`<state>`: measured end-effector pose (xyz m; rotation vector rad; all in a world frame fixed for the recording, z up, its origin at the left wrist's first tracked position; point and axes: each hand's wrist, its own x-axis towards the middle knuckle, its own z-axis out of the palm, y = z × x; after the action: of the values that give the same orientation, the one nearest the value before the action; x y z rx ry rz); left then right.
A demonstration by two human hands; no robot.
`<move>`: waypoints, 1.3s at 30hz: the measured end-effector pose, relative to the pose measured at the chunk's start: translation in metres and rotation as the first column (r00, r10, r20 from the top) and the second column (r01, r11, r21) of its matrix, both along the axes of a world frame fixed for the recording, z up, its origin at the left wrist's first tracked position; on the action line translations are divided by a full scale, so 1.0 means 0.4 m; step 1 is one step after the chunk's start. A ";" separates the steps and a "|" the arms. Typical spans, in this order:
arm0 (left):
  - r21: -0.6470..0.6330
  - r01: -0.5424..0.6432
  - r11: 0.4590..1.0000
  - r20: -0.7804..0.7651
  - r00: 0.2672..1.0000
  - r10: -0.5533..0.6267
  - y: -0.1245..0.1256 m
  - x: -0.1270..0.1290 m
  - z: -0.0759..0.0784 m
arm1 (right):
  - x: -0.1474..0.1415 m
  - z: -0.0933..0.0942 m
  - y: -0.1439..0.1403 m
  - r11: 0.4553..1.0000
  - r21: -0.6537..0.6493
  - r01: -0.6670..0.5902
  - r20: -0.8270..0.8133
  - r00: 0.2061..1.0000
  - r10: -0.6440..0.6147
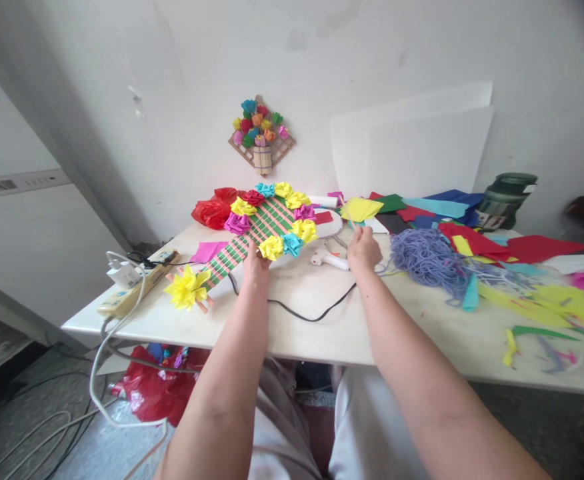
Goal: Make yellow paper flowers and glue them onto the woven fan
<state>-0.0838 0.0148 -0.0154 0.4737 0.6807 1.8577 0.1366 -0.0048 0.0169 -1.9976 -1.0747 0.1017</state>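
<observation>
Nearest, the left hand (255, 265) pinches the edge of the green-and-pink woven paper fan ringed with paper flowers (259, 227), propped up on the white table (322, 327). The right hand (363, 250) grips a thin blue strip (353, 227) beside the white glue gun (328, 259). Best to keep the fan braced firmly; purple yarn (425, 257) lies beyond.

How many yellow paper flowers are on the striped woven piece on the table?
5: one at its lower-left tip, one by the left hand, one on the right edge, two along the top. More may be hidden.
</observation>
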 end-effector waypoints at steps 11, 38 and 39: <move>-0.015 0.051 0.999 -0.028 0.998 -0.052 0.001 -0.001 -0.006 | 0.113 -0.074 0.034 0.967 -0.250 0.046 0.104 0.994 -0.021; -0.122 0.095 0.988 0.079 0.993 -0.086 -0.015 0.023 0.017 | -0.009 -0.033 0.007 0.958 -0.199 -0.205 0.329 0.907 0.262; -0.138 0.096 0.986 0.073 0.994 -0.086 -0.012 0.024 0.016 | -0.009 -0.028 0.005 0.948 -0.239 -0.210 0.340 0.897 0.284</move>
<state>-0.0740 0.0099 -0.0090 0.3431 0.7279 1.7183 0.1331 -0.0028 0.0058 -2.0951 -1.6191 -0.0407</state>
